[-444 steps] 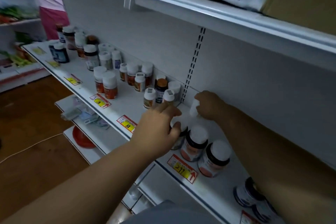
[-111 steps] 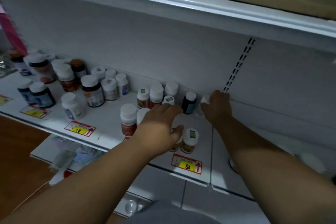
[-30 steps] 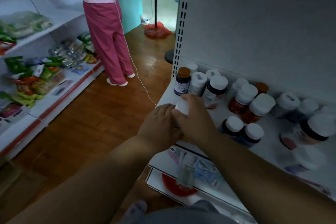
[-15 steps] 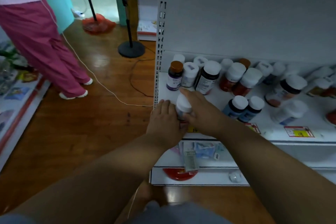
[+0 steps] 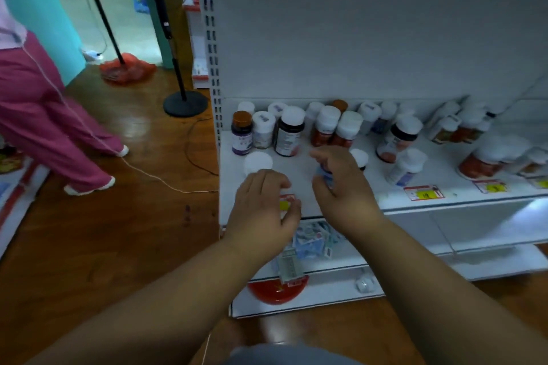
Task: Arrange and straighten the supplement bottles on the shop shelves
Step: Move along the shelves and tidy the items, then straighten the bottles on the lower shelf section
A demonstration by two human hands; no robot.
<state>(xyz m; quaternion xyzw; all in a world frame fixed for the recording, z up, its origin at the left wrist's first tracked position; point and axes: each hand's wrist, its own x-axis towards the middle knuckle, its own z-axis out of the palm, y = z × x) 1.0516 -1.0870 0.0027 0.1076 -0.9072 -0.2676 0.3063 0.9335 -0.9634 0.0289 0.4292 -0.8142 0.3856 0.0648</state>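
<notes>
A white shelf (image 5: 299, 169) carries several supplement bottles with white caps. A white-capped bottle (image 5: 257, 162) stands alone near the shelf's front left corner. My left hand (image 5: 261, 213) is just in front of it, fingertips against its body and thumb held away. My right hand (image 5: 341, 187) is closed around a small blue-labelled bottle (image 5: 325, 174) at the shelf front. A second small bottle (image 5: 359, 157) peeks out behind that hand. Along the back stand a purple bottle with an orange cap (image 5: 242, 133), a dark bottle (image 5: 289, 133) and red-labelled bottles (image 5: 326, 127).
Price tags (image 5: 424, 193) line the shelf's front edge. The lower shelf holds packets (image 5: 311, 238) and a red bowl (image 5: 278, 290). To the left are a wooden floor, a fan stand (image 5: 184, 102), a cable, and a person in pink trousers (image 5: 44, 115).
Both hands held the white-capped bottle together half a second ago. It now stands on the shelf, the hands have parted, and my right hand has closed on the small blue-labelled bottle.
</notes>
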